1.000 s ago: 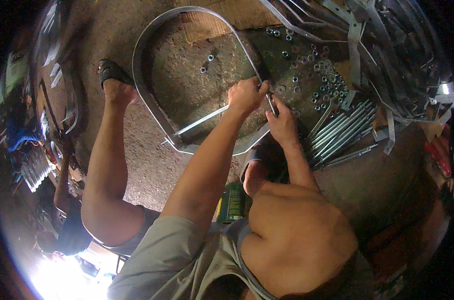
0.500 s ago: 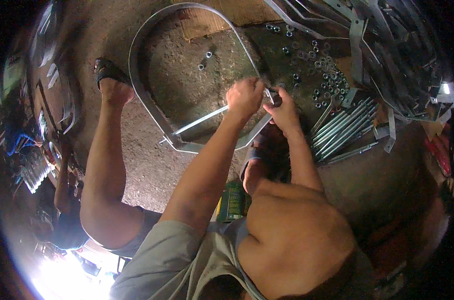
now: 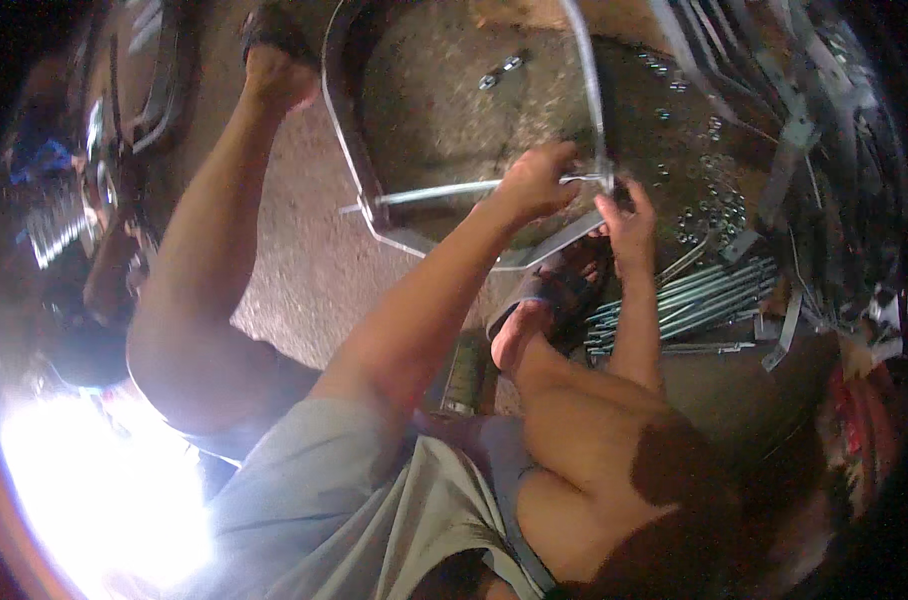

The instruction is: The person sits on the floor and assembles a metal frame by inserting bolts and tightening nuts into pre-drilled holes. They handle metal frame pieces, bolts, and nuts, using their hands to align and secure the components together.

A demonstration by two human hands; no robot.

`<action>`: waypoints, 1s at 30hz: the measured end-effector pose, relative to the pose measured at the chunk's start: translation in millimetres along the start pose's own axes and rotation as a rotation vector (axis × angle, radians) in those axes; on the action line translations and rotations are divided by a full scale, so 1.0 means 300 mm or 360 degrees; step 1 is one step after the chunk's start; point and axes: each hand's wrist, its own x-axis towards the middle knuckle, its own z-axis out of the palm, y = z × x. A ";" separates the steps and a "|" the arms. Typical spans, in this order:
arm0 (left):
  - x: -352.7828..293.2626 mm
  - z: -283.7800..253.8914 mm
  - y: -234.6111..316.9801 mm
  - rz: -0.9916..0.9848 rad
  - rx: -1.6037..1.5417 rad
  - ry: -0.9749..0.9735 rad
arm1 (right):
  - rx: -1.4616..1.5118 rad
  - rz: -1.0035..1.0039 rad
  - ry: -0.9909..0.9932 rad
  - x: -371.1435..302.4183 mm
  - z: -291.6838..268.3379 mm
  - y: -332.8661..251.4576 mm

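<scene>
A seated worker's left hand (image 3: 534, 185) grips a metal rod (image 3: 444, 191) lying crosswise inside a bent steel band (image 3: 349, 150), while the right hand (image 3: 629, 222) pinches its right end.

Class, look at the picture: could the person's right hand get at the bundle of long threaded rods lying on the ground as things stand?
Probably yes: the right hand is at the metal band, just above the threaded rods, with nothing between them.
</scene>
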 end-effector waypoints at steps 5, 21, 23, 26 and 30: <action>-0.041 0.018 -0.009 0.0203 0.0037 0.0171 | 0.0044 -0.0031 -0.0052 0.025 0.014 -0.005; 0.004 0.016 -0.015 -0.0148 -0.0190 0.0009 | -0.0565 -0.0249 0.0193 0.027 0.068 0.016; 0.027 0.019 -0.031 -0.0244 -0.0512 0.0045 | -0.0610 -0.0253 0.0306 0.022 0.064 0.013; 0.054 -0.047 0.024 -0.0627 -0.1058 -0.0230 | -0.0617 -0.0208 0.0389 0.014 0.066 -0.020; 0.095 -0.083 0.100 -0.0645 -0.0884 -0.0226 | -0.0559 -0.0186 0.0446 0.014 0.060 -0.015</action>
